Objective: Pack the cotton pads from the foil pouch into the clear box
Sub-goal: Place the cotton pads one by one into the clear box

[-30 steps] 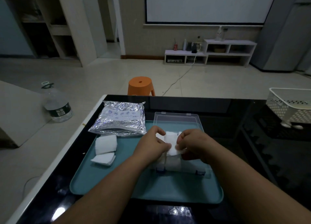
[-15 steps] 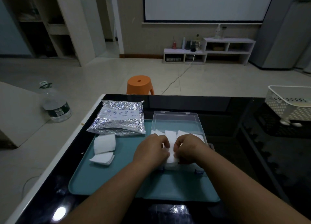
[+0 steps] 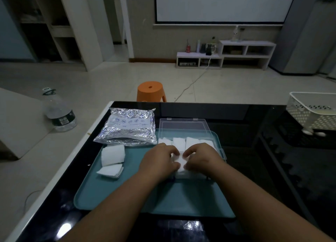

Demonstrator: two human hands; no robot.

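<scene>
Pinching pad stack [image 3: 179, 159] into clear box [image 3: 221, 150] with left hand [image 3: 160, 162], right hand [image 3: 202, 159], beside packed rows [image 3: 179, 143]; unpacked: two stacks [image 3: 112, 154] at tray's [image 3: 127, 192] left edge

Living room: projector screen [image 3: 225, 3], low shelves [image 3: 225, 55].

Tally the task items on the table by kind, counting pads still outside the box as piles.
Teal tray: 1
Foil pouch: 1
Clear box: 1
Cotton pad piles outside the box: 2
Total: 5
</scene>
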